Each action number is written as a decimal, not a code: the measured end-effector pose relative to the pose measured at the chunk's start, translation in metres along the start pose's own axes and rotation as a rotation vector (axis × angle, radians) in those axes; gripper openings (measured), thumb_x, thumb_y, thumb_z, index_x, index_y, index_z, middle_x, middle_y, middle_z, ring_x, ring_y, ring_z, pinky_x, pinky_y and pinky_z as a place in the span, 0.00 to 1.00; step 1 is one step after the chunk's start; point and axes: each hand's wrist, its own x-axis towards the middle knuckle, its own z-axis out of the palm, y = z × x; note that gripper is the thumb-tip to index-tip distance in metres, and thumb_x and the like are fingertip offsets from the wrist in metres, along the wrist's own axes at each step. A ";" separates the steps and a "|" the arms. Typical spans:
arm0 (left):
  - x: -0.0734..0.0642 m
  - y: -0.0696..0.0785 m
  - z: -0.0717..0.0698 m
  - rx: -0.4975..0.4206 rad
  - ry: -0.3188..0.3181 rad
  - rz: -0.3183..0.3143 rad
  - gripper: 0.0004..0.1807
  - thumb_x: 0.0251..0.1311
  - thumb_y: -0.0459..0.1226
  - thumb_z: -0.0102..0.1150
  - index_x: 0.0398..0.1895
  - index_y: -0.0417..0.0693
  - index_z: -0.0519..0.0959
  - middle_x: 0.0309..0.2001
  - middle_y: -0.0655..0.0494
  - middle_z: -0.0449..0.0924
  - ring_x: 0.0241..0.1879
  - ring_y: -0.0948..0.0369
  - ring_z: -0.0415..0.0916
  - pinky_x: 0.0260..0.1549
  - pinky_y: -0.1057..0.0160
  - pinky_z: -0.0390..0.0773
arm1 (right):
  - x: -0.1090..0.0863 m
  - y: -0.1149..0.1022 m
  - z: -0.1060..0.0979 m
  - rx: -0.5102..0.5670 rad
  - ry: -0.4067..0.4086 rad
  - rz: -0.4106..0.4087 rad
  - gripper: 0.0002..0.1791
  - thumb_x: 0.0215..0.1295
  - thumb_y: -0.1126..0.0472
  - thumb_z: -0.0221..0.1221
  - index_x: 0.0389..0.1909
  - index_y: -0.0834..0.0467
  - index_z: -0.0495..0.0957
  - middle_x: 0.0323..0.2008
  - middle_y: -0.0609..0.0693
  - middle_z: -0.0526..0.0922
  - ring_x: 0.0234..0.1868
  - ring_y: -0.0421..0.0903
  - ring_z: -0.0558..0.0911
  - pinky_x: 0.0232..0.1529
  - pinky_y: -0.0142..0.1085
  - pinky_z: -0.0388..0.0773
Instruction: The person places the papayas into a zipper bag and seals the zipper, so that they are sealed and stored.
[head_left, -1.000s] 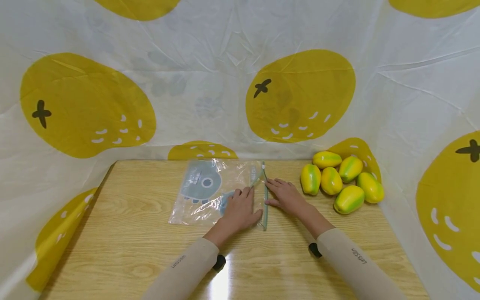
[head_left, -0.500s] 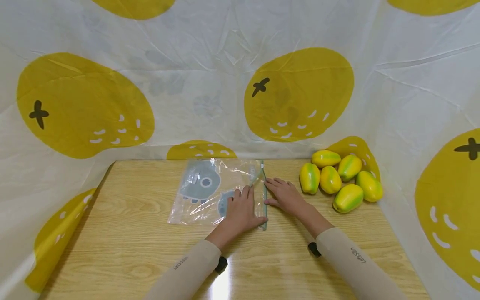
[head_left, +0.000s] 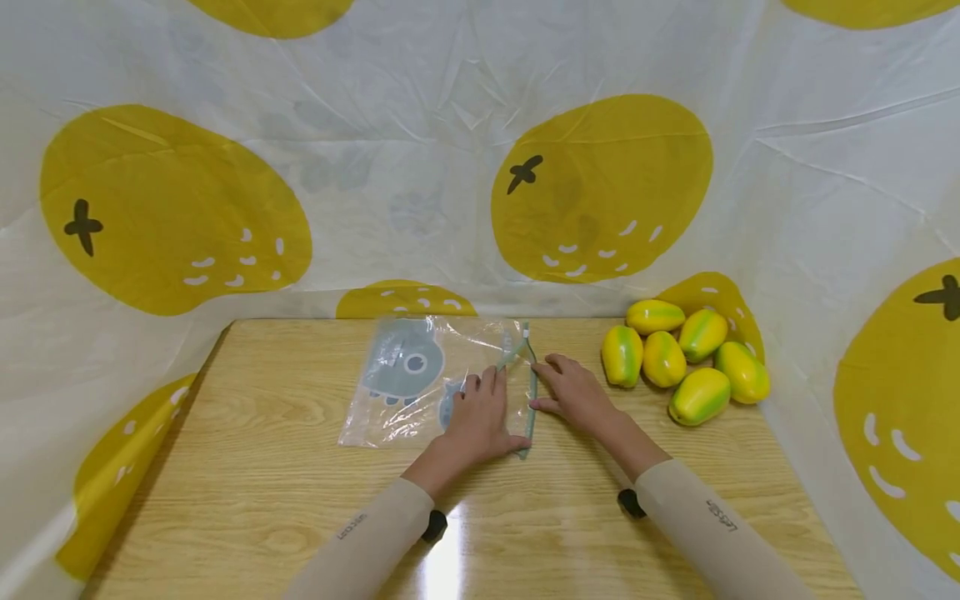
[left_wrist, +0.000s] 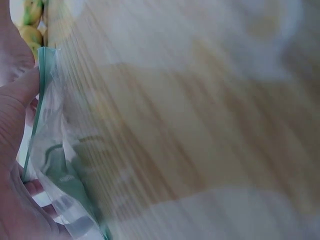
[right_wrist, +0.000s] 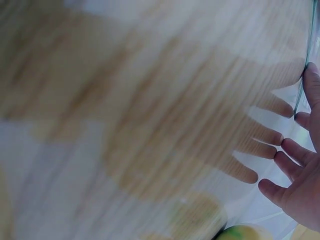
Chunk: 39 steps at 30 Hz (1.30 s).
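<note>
Lying flat near the back middle of the wooden table [head_left: 247,467], the clear zip bag [head_left: 420,379] was the thing both hands worked on. Its green zip strip [head_left: 531,400] ran along the right edge, and near the far end the two halves of the strip stood slightly apart, so the mouth looked just begun to open there and shut along the rest. By my reading the work was at an early stage: the bag was pinned and its mouth being parted, with nothing yet put in. The bag held no fruit; only a grey-blue printed figure showed on it.

The left hand [head_left: 476,421] lay on the bag with fingers fairly straight and the thumb against the strip, pressing the plastic down; in the left wrist view the thumb [left_wrist: 20,95] rested on the green edge. The right hand [head_left: 573,393] lay flat just right of the strip, fingers spread and straight, fingertips at the strip, gripping nothing.

Six yellow-green fruits [head_left: 686,358] sat in a loose heap at the right rear of the table, apart from the bag. A white cloth with large yellow fruit shapes [head_left: 600,187] hung behind and around the table.
</note>
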 end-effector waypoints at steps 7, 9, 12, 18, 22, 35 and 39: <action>-0.001 -0.006 -0.003 -0.013 -0.011 0.018 0.74 0.41 0.76 0.68 0.82 0.41 0.51 0.77 0.43 0.58 0.71 0.43 0.63 0.58 0.35 0.74 | -0.002 0.000 0.002 0.015 0.000 0.007 0.39 0.64 0.42 0.68 0.70 0.60 0.73 0.66 0.69 0.73 0.63 0.68 0.77 0.60 0.64 0.76; -0.002 -0.005 -0.003 -0.002 -0.018 0.017 0.73 0.41 0.77 0.67 0.82 0.41 0.52 0.77 0.43 0.59 0.70 0.43 0.63 0.58 0.35 0.74 | -0.002 -0.001 0.002 0.017 0.004 0.005 0.39 0.64 0.42 0.69 0.69 0.61 0.73 0.67 0.69 0.73 0.64 0.68 0.77 0.60 0.64 0.75; -0.001 -0.003 -0.002 0.015 -0.026 0.012 0.73 0.41 0.78 0.66 0.82 0.42 0.52 0.77 0.44 0.59 0.70 0.43 0.64 0.58 0.35 0.74 | -0.003 -0.002 0.002 0.016 0.009 0.002 0.39 0.63 0.43 0.69 0.69 0.61 0.74 0.66 0.69 0.73 0.64 0.68 0.76 0.61 0.64 0.75; -0.001 0.000 -0.001 0.030 -0.039 0.003 0.74 0.40 0.79 0.65 0.82 0.43 0.53 0.77 0.45 0.60 0.70 0.43 0.64 0.58 0.34 0.74 | -0.003 -0.003 0.001 0.012 0.008 0.002 0.38 0.64 0.44 0.69 0.69 0.62 0.74 0.66 0.70 0.73 0.64 0.69 0.76 0.62 0.64 0.74; 0.000 0.002 -0.001 0.037 -0.041 0.005 0.74 0.39 0.80 0.64 0.82 0.42 0.53 0.77 0.45 0.60 0.69 0.43 0.64 0.57 0.34 0.74 | -0.003 -0.003 0.000 0.016 0.001 0.006 0.38 0.64 0.43 0.69 0.69 0.61 0.73 0.67 0.70 0.73 0.64 0.69 0.76 0.63 0.64 0.74; 0.002 0.003 0.003 0.055 -0.041 0.022 0.73 0.40 0.80 0.63 0.80 0.40 0.55 0.75 0.45 0.62 0.67 0.41 0.67 0.56 0.32 0.76 | -0.004 -0.002 -0.003 0.051 -0.026 -0.002 0.38 0.65 0.44 0.69 0.70 0.60 0.73 0.68 0.71 0.71 0.66 0.70 0.74 0.65 0.64 0.72; 0.001 0.005 0.002 0.061 -0.049 0.004 0.74 0.40 0.80 0.64 0.81 0.40 0.54 0.79 0.43 0.57 0.72 0.39 0.64 0.58 0.32 0.75 | -0.004 -0.002 -0.005 0.051 -0.052 0.019 0.39 0.64 0.43 0.69 0.71 0.60 0.72 0.69 0.70 0.70 0.68 0.70 0.73 0.66 0.64 0.71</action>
